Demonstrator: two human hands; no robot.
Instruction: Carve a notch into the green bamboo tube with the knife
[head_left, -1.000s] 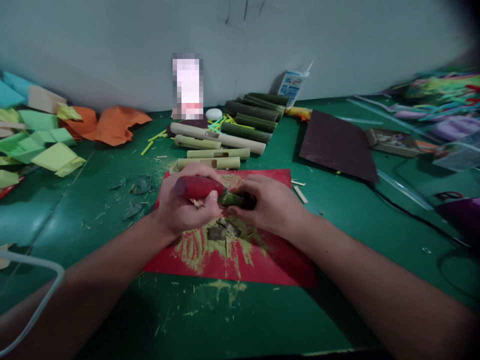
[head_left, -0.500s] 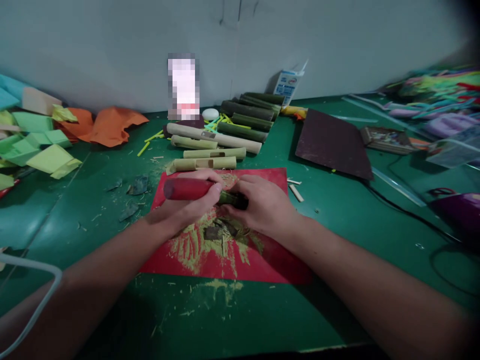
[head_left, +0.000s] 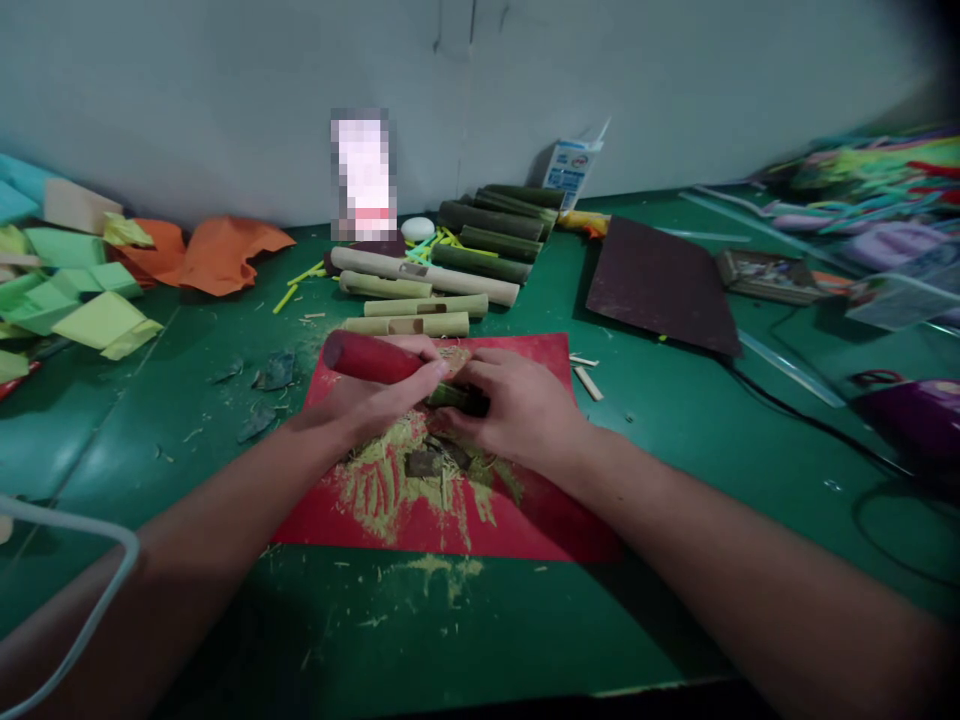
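Observation:
My left hand (head_left: pixel 397 395) is wrapped around the thick red handle (head_left: pixel 367 358) of a tool whose working end is hidden by the fingers and the bamboo. The handle's butt points left and slightly up. Close beside it, my right hand (head_left: pixel 521 405) grips a short green bamboo tube (head_left: pixel 455 397), its dark end against the palm. Both hands are over a red sheet (head_left: pixel 315 515) strewn with pale bamboo dust (head_left: pixel 379 505) and dark bark pieces (head_left: pixel 424 463).
Pale bamboo tubes with cut openings (head_left: pixel 427 306) lie behind the sheet, with dark green tubes (head_left: pixel 491 220) farther back. A dark brown board (head_left: pixel 660 285) is at right, a drink carton (head_left: pixel 571 175) by the wall. Folded papers (head_left: pixel 67 280) lie left; a white cable (head_left: pixel 112 580) crosses lower left.
The butt of the red handle has tipped upward, so the tool slants more against the bamboo. Both hands keep their hold; the whole view has shifted slightly.

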